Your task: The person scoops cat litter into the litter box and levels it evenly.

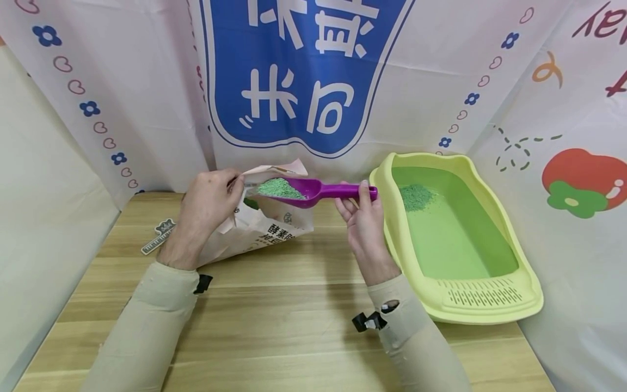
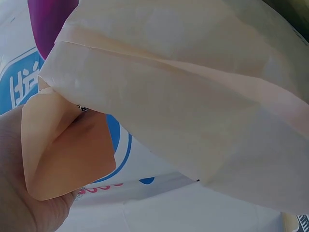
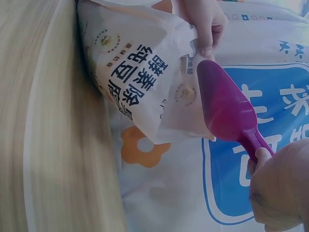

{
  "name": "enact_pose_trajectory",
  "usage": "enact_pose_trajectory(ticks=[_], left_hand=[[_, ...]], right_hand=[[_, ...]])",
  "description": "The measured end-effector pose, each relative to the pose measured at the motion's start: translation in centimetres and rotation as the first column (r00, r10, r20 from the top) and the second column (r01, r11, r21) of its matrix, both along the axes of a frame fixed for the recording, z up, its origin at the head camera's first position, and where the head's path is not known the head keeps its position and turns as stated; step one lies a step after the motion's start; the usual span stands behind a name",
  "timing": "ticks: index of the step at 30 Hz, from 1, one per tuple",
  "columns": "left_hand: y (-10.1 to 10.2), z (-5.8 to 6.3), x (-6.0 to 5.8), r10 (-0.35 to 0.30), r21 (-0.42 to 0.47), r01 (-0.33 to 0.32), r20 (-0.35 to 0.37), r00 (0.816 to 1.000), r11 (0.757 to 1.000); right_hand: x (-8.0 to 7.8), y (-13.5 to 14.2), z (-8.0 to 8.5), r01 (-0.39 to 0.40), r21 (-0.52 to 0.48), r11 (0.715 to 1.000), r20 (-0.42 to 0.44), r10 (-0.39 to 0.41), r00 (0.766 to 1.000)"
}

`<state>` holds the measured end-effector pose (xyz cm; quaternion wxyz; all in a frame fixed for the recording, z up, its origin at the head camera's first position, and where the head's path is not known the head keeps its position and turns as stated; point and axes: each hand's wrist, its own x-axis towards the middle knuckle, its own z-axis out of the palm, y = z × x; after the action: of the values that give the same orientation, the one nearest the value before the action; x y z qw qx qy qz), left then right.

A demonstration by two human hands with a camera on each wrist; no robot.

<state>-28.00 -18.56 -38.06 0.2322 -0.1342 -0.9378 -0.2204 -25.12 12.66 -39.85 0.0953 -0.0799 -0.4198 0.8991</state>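
My right hand [image 1: 364, 223] grips the handle of a purple scoop [image 1: 313, 193], thumb on top. Green pellets [image 1: 281, 188] are heaped in the scoop, which is held level above a paper-like bag [image 1: 250, 234] with dark printed characters. The bag leans over on the table, its torn mouth turned toward the scoop. At the upper edge of that mouth my left hand [image 1: 210, 204] pinches the bag's flap, seen close up as a folded corner [image 2: 72, 150] in the left wrist view. From below, in the right wrist view, the scoop's underside [image 3: 227, 106] overlaps the bag's opening.
A yellow-green litter tray [image 1: 531, 283] with a slotted front step stands on the right, a small pile of green pellets [image 1: 416, 197] at its far left. A small bear-topped ruler-like piece [image 1: 159, 237] lies left of the bag. Printed cloth [image 1: 401, 109] hangs behind the wooden table [image 1: 274, 326].
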Motion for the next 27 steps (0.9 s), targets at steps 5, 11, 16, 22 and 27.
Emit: enact_pose_trajectory(ticks=[5, 11, 16, 22, 27], left_hand=[[0.0, -0.1, 0.0, -0.003, 0.005, 0.003, 0.0, 1.0, 1.0], [0.0, -0.1, 0.0, -0.005, 0.007, 0.005, -0.005, 1.0, 1.0], [0.0, -0.2, -0.1, -0.006, 0.003, 0.006, -0.014, 1.0, 1.0], [0.0, -0.2, -0.1, -0.012, 0.002, 0.012, -0.015, 1.0, 1.0], [0.0, -0.3, -0.1, -0.011, 0.004, 0.011, -0.005, 1.0, 1.0]], right_hand=[[0.3, 0.5, 0.6, -0.008, 0.002, 1.0, 0.006, 0.008, 1.0], [0.7, 1.0, 1.6, -0.016, -0.005, 1.0, -0.009, 0.016, 1.0], [0.9, 1.6, 2.4, -0.011, 0.005, 1.0, -0.022, 0.011, 1.0], [1.1, 2.5, 3.3, 0.018, -0.018, 1.0, -0.031, -0.018, 0.999], [1.3, 3.6, 4.1, 0.028, -0.066, 0.997, -0.043, -0.031, 0.999]])
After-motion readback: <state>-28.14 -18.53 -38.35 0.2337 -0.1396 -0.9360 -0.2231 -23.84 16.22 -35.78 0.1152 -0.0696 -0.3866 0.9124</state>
